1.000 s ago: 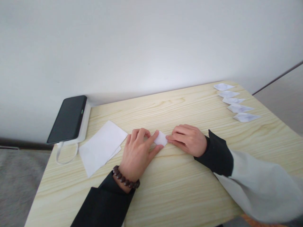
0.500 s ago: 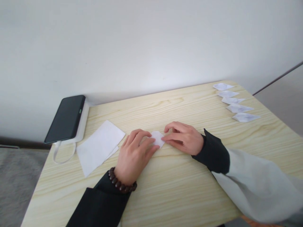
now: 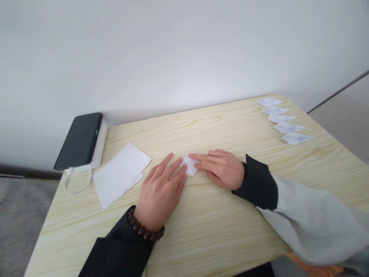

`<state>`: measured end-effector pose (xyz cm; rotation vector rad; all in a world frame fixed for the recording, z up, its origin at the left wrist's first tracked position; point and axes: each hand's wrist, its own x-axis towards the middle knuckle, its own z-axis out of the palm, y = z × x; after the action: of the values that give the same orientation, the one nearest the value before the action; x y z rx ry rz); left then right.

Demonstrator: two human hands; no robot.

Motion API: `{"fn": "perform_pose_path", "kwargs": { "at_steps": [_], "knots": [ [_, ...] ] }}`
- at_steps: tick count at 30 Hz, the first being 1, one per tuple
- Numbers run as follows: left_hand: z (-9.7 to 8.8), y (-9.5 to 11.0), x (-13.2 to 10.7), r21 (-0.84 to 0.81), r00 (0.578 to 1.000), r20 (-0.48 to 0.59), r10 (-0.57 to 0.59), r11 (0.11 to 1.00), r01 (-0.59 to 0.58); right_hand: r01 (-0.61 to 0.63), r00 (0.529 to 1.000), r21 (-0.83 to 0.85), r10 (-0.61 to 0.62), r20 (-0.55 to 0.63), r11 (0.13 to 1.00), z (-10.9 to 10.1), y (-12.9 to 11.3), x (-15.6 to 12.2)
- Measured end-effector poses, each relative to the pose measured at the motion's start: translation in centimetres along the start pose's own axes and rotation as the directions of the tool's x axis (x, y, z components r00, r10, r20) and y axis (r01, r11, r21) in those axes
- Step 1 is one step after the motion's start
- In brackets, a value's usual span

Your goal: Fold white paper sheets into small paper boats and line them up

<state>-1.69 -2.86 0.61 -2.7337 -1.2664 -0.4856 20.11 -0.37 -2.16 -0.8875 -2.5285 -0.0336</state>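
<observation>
A small folded piece of white paper (image 3: pixel 190 166) lies on the table between my hands. My left hand (image 3: pixel 162 188) rests palm down on its left side, fingers stretched and spread, with the fingertips at the paper's left edge. From the right, my right hand (image 3: pixel 223 167) reaches in, its index and middle fingers extended and touching the paper's upper edge and right side. The other fingers of the right hand are partly curled. Neither hand grips the paper; the fingertips press it on the tabletop and cover parts of its edges.
Flat white paper sheets (image 3: pixel 121 175) lie left of my left hand. Behind them a black phone (image 3: pixel 79 140) sits on a white box (image 3: pixel 99 148) with a white cable loop (image 3: pixel 77 191). Several folded paper pieces (image 3: pixel 296 138) line the table's (image 3: pixel 201 234) far right. A wall stands behind.
My left fingers have straightened and spread out from a curled pose. The right index finger has stretched forward onto the paper's top edge. The view has shifted slightly.
</observation>
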Motion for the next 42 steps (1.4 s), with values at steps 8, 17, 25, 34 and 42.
{"fn": "perform_pose_path", "kwargs": {
  "at_steps": [8,17,25,34,42],
  "knots": [
    [-0.4,0.9,-0.9,0.104,0.99,0.13,0.062,0.992,-0.076,-0.048,0.998,-0.074,0.052,0.048,0.996,0.0,-0.4,0.2],
    [-0.4,1.0,-0.6,0.097,0.993,0.119,0.021,0.995,-0.033,0.004,1.0,-0.032,-0.005,-0.025,0.999,0.6,0.5,0.0],
    [-0.7,1.1,-1.2,0.077,0.986,0.159,0.056,0.995,-0.069,0.048,0.999,-0.054,-0.048,-0.002,0.997,0.2,1.3,-0.4],
    [-0.5,0.4,-0.5,-0.009,0.992,0.116,0.054,0.999,-0.054,-0.034,0.999,0.067,0.034,-0.009,0.997,0.1,0.9,0.0],
    [1.2,-1.4,0.2,-0.236,0.993,-0.119,0.005,0.971,-0.033,0.05,0.995,0.129,-0.038,-0.091,0.99,0.2,1.7,0.5]
  ]
}}
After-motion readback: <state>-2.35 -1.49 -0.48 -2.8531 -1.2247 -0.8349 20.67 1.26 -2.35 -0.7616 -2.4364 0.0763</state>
